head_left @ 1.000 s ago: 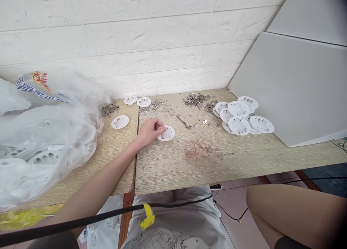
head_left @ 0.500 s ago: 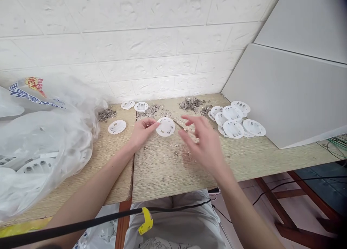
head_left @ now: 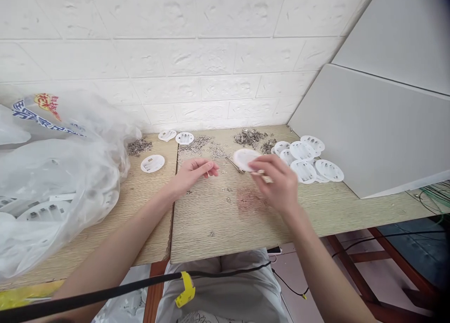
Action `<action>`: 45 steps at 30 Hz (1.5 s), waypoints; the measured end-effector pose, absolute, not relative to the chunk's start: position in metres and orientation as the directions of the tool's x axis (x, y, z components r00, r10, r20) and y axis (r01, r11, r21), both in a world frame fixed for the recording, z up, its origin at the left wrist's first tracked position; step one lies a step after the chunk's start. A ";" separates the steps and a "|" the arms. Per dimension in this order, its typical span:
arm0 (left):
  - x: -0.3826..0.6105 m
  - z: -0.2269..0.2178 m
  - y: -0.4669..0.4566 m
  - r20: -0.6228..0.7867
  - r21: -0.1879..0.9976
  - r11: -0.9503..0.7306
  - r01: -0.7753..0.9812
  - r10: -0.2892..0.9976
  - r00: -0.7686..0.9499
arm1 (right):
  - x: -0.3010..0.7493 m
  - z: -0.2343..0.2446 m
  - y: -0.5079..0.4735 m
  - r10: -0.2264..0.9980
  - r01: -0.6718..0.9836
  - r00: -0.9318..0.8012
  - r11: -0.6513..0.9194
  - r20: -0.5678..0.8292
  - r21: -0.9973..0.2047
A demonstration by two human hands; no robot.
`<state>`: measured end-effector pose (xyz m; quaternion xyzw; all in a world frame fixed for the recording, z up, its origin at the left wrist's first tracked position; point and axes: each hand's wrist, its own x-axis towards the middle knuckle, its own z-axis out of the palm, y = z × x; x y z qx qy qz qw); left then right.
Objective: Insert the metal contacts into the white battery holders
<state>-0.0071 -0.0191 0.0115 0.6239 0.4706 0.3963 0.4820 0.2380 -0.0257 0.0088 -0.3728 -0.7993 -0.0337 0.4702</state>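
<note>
A round white plastic disc (head_left: 247, 159) is in my right hand (head_left: 276, 180), pinched at its near right edge and slightly blurred. To the left, my left hand (head_left: 197, 174) rests just above the table, loosely curled, with nothing visible in its fingers. A thin metal tool like tweezers (head_left: 232, 164) lies on the table between the hands, partly covered by the disc. Just beyond my right hand is a pile of white discs (head_left: 303, 171) with metal clips in their slots. Small metal pieces (head_left: 228, 199) lie scattered in front of the hands.
Heaps of small metal clips (head_left: 249, 136) lie along the white brick wall. Another disc (head_left: 152, 163) is left of the table seam; two more (head_left: 184, 138) are by the wall. A clear plastic bag (head_left: 70, 173) full of discs stands left. A grey panel (head_left: 379, 135) leans at right.
My left hand has let go of the disc. My right hand has taken it and moved it right, toward the pile; the thin metal tool now lies on the table.
</note>
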 end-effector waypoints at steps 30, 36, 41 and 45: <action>-0.068 0.013 0.003 0.117 0.356 0.389 0.850 0.883 -0.454 | 0.366 -0.011 -0.027 0.813 0.923 0.040 0.192 0.580 -0.333; -0.067 0.010 0.003 0.131 0.289 0.372 0.882 0.897 -0.422 | 0.365 -0.005 -0.019 0.845 0.891 0.163 0.095 0.508 -0.444; -0.067 0.009 0.003 0.133 0.282 0.378 0.882 0.895 -0.426 | 0.363 -0.003 -0.015 0.850 0.830 0.264 0.041 0.456 -0.557; -0.069 0.007 0.004 0.150 0.270 0.367 0.890 0.897 -0.415 | 0.362 0.000 -0.013 0.863 0.846 0.273 -0.005 0.426 -0.534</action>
